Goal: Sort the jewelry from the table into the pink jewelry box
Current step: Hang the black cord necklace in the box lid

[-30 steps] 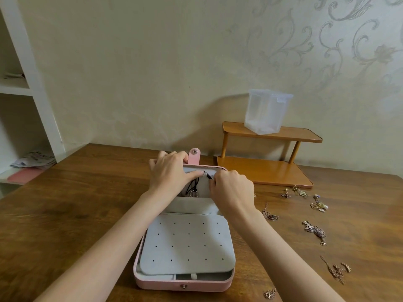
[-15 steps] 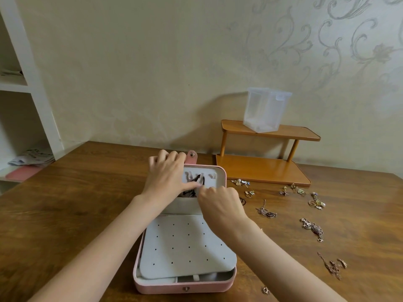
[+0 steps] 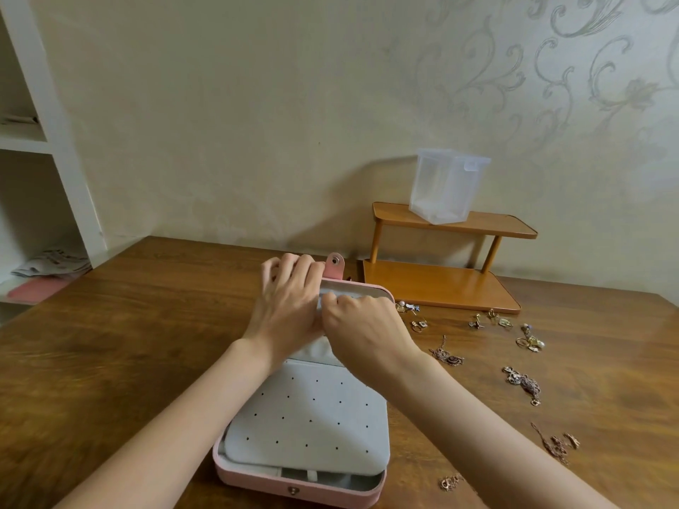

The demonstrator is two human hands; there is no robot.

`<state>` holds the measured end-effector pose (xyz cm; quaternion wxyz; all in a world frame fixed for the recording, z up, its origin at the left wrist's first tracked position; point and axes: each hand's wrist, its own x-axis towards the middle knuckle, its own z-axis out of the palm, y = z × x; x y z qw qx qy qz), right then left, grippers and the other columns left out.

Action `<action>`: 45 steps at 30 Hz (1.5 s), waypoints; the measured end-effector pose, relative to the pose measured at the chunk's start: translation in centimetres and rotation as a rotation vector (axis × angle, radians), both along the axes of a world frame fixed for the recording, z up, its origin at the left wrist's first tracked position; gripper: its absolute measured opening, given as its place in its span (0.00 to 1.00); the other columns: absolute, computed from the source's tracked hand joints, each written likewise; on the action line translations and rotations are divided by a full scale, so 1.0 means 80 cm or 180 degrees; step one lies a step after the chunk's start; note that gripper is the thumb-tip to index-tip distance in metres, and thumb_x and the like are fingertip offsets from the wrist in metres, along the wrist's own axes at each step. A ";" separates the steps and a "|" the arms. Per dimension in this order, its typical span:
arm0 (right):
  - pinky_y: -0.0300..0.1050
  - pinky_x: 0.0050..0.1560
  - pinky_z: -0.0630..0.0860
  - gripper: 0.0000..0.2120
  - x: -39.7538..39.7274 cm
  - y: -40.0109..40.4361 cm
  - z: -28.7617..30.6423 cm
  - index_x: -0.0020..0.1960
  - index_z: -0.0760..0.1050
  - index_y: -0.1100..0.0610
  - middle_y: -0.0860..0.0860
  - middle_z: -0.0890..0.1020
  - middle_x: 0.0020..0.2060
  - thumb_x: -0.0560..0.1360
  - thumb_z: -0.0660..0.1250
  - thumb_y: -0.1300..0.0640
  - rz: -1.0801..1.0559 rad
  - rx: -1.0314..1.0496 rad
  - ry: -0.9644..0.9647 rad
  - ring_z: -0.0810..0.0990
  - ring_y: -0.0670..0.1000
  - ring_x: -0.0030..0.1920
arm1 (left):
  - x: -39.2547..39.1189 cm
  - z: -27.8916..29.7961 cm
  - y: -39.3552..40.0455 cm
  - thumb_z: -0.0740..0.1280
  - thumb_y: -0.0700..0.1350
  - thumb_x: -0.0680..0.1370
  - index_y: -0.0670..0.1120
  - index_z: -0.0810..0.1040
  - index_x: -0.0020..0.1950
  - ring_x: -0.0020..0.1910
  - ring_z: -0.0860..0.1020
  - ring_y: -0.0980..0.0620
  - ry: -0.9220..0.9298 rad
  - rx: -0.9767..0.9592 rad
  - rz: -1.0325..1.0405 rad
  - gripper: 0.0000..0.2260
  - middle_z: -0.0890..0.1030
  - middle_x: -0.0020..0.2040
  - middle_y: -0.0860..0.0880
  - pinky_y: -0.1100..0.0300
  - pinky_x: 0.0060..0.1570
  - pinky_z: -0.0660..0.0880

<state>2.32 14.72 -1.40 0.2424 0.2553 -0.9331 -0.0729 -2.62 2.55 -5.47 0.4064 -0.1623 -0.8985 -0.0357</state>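
The pink jewelry box (image 3: 257, 478) lies open on the wooden table, and a grey perforated panel (image 3: 308, 416) covers its base. Its lid (image 3: 378, 290) stands upright at the far end. My left hand (image 3: 290, 310) grips the lid's top edge beside the pink snap tab (image 3: 335, 265). With fingers curled, my right hand (image 3: 363, 328) pinches at the lid's grey lining. The black cord necklace there is hidden behind both hands. Loose jewelry lies to the right: a chain pendant (image 3: 450, 358), a brooch-like piece (image 3: 523, 383), a tangled chain (image 3: 556, 444) and earrings (image 3: 419, 325).
A two-tier wooden stand (image 3: 437, 284) sits against the wall at the back right, with a clear plastic container (image 3: 446, 185) on top. White shelves (image 3: 73, 170) with papers stand at the left. More small gold pieces (image 3: 529, 341) and a chain (image 3: 450, 483) dot the table's right side.
My right hand has slid left along the lid to meet my left thumb. The black cord necklace that showed in the lid is now covered by both hands.
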 end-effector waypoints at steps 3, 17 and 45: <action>0.37 0.22 0.45 0.10 -0.012 0.012 -0.002 0.38 0.71 0.57 0.50 0.77 0.29 0.66 0.72 0.63 0.0043 -0.0021 0.0034 0.62 0.49 0.25 | 0.002 0.001 0.003 0.54 0.56 0.73 0.42 0.77 0.44 0.42 0.75 0.45 -0.0277 0.0053 0.0055 0.20 0.79 0.41 0.46 0.51 0.46 0.69; 0.42 0.27 0.56 0.15 -0.020 0.035 0.004 0.35 0.62 0.56 0.49 0.65 0.29 0.80 0.55 0.58 -0.0663 -0.0637 -0.0121 0.69 0.54 0.35 | -0.012 0.024 0.007 0.64 0.63 0.72 0.47 0.74 0.52 0.53 0.65 0.52 -0.1212 0.0682 -0.0328 0.21 0.70 0.48 0.55 0.58 0.49 0.55; 0.40 0.26 0.61 0.17 0.001 0.037 -0.026 0.49 0.79 0.65 0.56 0.81 0.38 0.62 0.77 0.64 0.0265 0.0133 0.0025 0.79 0.54 0.37 | -0.020 0.029 0.010 0.66 0.68 0.67 0.47 0.75 0.56 0.57 0.68 0.48 -0.1460 0.0905 0.0486 0.29 0.76 0.56 0.49 0.55 0.53 0.60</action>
